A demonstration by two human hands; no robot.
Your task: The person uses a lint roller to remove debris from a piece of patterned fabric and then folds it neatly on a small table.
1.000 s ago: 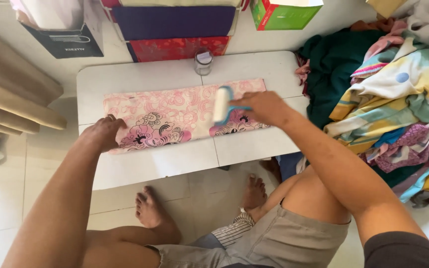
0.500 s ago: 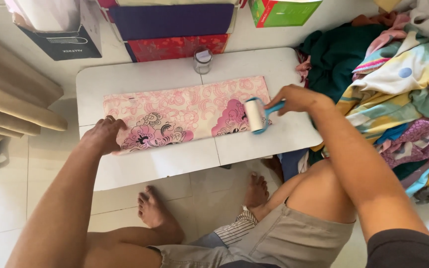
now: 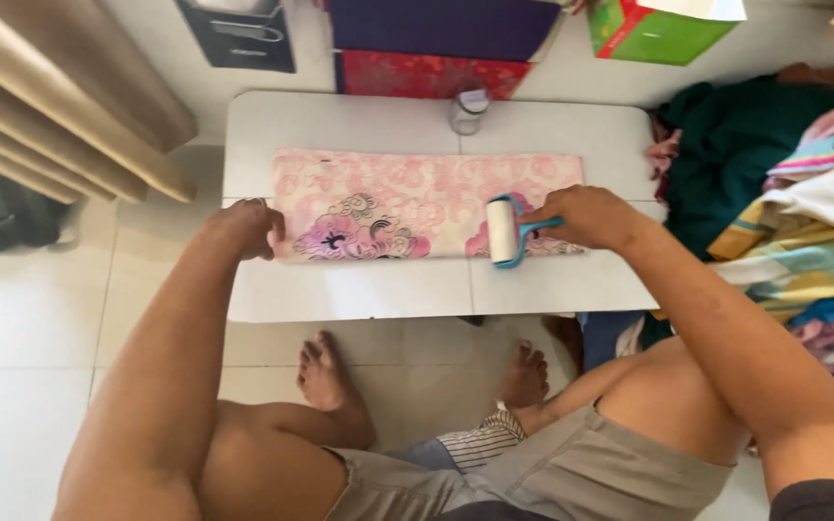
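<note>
Rolling back toward you, the lint roller (image 3: 502, 231) has come off the far right end of the pink floral cloth (image 3: 417, 205) and now sits on its lower right part, so that stretch has been covered. Your right hand (image 3: 586, 216) is closed around the roller's blue handle, pressing the white drum onto the fabric. Your left hand (image 3: 246, 228) is curled at the cloth's left edge, pinning it to the white folding table (image 3: 359, 289).
</note>
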